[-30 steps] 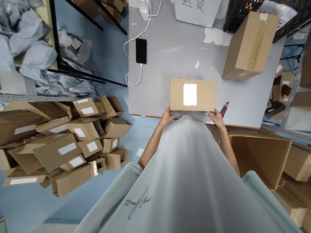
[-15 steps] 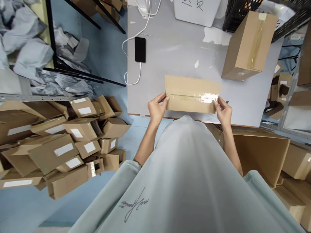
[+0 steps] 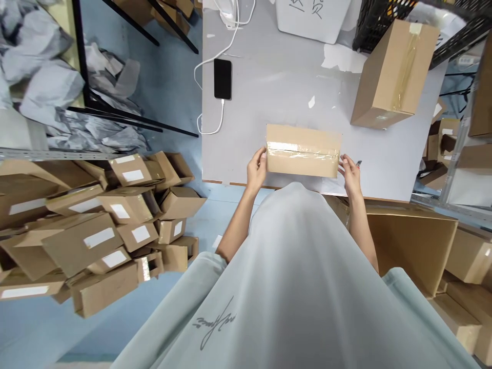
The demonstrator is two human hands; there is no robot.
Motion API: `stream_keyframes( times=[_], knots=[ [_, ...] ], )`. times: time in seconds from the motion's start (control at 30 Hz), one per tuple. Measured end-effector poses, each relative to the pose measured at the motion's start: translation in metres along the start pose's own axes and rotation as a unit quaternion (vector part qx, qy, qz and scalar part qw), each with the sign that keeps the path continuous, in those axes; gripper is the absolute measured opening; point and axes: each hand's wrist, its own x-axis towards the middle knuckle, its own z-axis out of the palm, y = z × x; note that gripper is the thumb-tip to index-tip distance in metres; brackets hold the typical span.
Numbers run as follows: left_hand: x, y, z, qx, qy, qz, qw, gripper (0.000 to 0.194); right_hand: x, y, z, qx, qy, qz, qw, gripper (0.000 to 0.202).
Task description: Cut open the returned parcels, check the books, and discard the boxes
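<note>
A long, low cardboard box [image 3: 303, 165] lies near the front edge of the grey table, with shiny clear tape along its top seam. My left hand [image 3: 256, 169] grips its left end, the fingertips at the upper corner. At the opposite end, my right hand [image 3: 350, 175] holds the box with its fingers against the side. Part of each hand's fingers is hidden by the box. Just past my right fingers lies a small dark and red object [image 3: 359, 164], too small to name.
On the grey table [image 3: 269, 92] lie a black phone [image 3: 223, 79] on a white cable and a taller taped carton [image 3: 395, 77]. A white bin [image 3: 311, 23] and black crate [image 3: 369, 25] stand at the back. Opened boxes [image 3: 100, 238] are heaped left; a large open carton [image 3: 411, 246] is right.
The box top now looks narrower, its end edges drawn in, and tape shows along the whole seam. My left hand has moved right with the end; my right hand has shifted slightly left.
</note>
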Motion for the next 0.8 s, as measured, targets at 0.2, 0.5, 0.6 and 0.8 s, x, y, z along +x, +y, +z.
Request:
stream_keyframes(
  times=[0.2,0.5,0.6,0.8],
  knots=[
    [0.002,-0.037,0.000,0.027,0.007,-0.129,0.991,0.054,-0.008,0.039,0.006,0.014,-0.020,0.083,0.996,0.076],
    [-0.013,-0.028,0.008,0.044,-0.016,-0.107,0.993,0.046,-0.023,0.032,0.027,-0.009,-0.030,0.037,0.999,0.058],
    [-0.008,-0.015,0.002,0.032,-0.001,-0.076,0.997,0.044,-0.022,0.016,0.016,0.001,-0.028,0.000,1.000,0.057],
    [0.002,0.006,-0.009,0.016,0.045,-0.013,0.999,0.045,-0.016,-0.022,-0.002,-0.036,0.024,-0.050,0.998,0.062]
  ],
)
